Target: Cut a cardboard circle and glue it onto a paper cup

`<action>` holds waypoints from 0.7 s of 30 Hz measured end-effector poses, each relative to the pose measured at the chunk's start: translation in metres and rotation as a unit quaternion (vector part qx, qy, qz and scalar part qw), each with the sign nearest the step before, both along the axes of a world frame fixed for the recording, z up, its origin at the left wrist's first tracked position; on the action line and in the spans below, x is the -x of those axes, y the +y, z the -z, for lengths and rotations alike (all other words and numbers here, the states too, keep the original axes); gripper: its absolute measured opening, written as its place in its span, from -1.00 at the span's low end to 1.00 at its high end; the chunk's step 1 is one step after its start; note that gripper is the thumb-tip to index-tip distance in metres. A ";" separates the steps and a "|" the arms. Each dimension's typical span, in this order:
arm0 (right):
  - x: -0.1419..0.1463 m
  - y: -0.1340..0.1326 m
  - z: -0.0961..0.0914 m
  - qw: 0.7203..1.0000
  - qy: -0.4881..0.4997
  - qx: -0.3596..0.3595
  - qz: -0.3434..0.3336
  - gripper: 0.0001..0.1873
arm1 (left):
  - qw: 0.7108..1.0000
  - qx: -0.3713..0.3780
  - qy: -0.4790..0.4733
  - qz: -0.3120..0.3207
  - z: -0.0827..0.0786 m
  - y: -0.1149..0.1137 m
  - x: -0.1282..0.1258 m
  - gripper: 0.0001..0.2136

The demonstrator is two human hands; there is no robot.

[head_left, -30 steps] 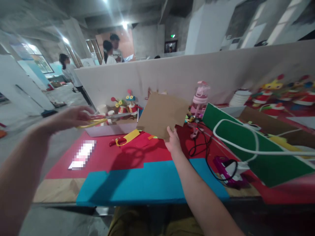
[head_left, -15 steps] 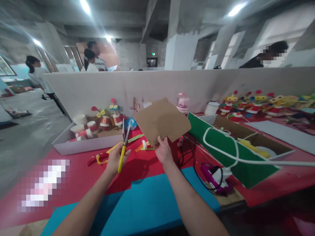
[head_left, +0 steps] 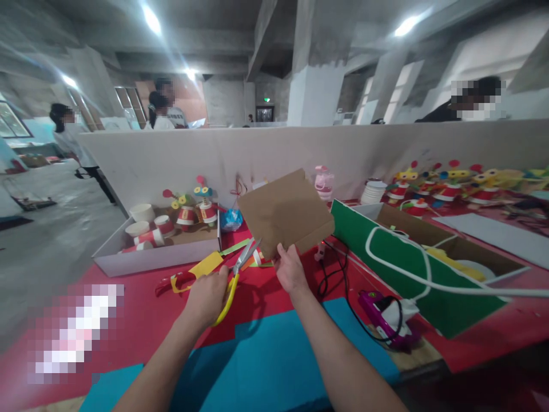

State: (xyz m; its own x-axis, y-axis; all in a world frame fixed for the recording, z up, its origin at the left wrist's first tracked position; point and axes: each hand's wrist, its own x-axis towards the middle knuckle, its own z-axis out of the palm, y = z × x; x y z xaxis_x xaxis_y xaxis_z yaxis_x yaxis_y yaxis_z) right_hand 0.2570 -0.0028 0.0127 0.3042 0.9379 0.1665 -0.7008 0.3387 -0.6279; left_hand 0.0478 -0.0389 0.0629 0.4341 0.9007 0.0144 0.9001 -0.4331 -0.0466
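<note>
My left hand point(head_left: 209, 296) is closed on the yellow handles of a pair of scissors point(head_left: 242, 258), whose blades point up and right, slightly parted, near the lower left edge of a brown cardboard piece point(head_left: 286, 212). My right hand point(head_left: 291, 268) pinches that cardboard at its lower edge and holds it up above the red table covering. Below and left of the cardboard, a yellow paper piece point(head_left: 206, 264) and a red-handled tool point(head_left: 175, 282) lie close to my left hand. Part of a small paper cup point(head_left: 257, 257) shows behind the blades.
At the left stands a white box point(head_left: 158, 254) with paper cups and cup figures. A green-sided box point(head_left: 412, 274) with a white cable is at the right, beside a purple device point(head_left: 386, 320). Blue board point(head_left: 274, 355) covers the front edge. Other people stand beyond the partition point(head_left: 257, 151).
The scissors have swung from upright to pointing right, their blades now beside the cardboard's lower left edge. The cardboard has tilted slightly, and the view has shifted a little.
</note>
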 end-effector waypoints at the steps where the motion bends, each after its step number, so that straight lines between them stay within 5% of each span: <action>1: 0.002 -0.001 0.000 1.000 -0.013 0.000 -0.006 -0.65 | 1.000 -0.006 -0.003 0.001 0.002 0.001 0.000 -0.76; 21: 0.013 -0.007 -0.002 0.995 -0.090 -0.023 -0.026 -0.64 | 0.996 0.010 -0.084 -0.004 0.018 0.005 0.002 -0.83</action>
